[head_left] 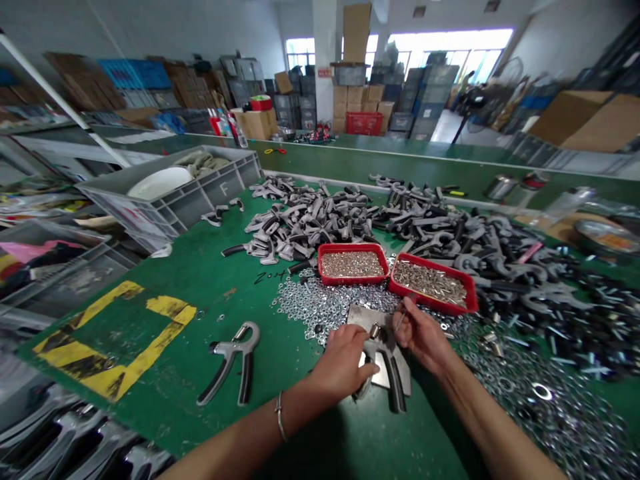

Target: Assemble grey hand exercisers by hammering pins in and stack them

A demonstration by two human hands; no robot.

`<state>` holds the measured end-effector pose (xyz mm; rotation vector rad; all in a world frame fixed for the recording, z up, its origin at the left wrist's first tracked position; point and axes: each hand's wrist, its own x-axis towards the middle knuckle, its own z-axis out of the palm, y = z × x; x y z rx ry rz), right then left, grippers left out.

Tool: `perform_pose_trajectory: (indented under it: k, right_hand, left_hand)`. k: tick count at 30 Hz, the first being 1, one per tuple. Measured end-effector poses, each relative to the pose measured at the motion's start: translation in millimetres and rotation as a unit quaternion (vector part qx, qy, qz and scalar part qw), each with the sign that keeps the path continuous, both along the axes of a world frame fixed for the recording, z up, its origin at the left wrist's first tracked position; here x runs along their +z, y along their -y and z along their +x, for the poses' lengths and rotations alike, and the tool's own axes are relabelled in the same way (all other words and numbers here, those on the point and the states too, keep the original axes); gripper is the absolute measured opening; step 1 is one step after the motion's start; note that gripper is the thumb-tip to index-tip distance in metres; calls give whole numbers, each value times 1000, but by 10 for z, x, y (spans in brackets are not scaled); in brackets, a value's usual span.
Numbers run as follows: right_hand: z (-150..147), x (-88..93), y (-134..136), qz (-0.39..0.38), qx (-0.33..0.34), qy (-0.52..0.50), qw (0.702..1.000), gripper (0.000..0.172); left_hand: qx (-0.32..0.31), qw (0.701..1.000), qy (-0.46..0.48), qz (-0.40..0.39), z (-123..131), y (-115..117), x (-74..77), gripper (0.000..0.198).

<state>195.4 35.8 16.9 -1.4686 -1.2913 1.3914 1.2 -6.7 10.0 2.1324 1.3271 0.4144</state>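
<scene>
On a metal plate (pixel 407 379) in front of me lies a grey and black hand grip strengthener (pixel 394 381). My left hand (pixel 343 360) is closed around its left handle and upper part, which hides much of that side. Just right of its head, my right hand (pixel 423 333) is closed in a pinch close to the front of a red tray of small metal pins (pixel 473 300). Whatever sits between those fingertips is too small to name. Farther left, a second hand grip strengthener (pixel 247 373) with a spring at its top rests on the green table.
Another red tray (pixel 353 280) holds tiny metal parts. Loose washers (pixel 300 300) spread around the trays, with more at right. Behind them are heaps of grey handles (pixel 320 213). A grey crate (pixel 220 193) stands at left, beyond a yellow-black taped square (pixel 93 363).
</scene>
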Motion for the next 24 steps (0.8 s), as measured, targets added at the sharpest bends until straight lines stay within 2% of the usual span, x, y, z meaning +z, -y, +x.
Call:
perform_pose_trajectory:
  k: [5,8,11,13,18,21,24]
  right_hand:
    - [357,-146,-65,-18,-5,5,1000,36]
    - [487,-78,-99,-30,11,16,999,36]
    - [395,31,-15,-10,10,-9,1000,36]
    - [243,36,116,15,-11,-47,999,35]
    - [-35,-173,403,79,-80,-80,990,30]
    - [-52,-247,428,87,-84,-65,990,29]
    - [-46,-233,406,87,-85,-47,992,30]
  left_hand:
    - [-5,1000,-11,2,-15,-4,13,51]
    - [-21,1000,-17,2,-16,-54,21,53]
    - [-9,1000,16,11,-1,-92,22,43]
    - [17,999,35,19,10,-82,8,40]
    - [48,999,11,15,17,17,-74,46]
    - [48,999,11,11,14,34,-99,44]
    - [51,999,15,11,9,27,-97,43]
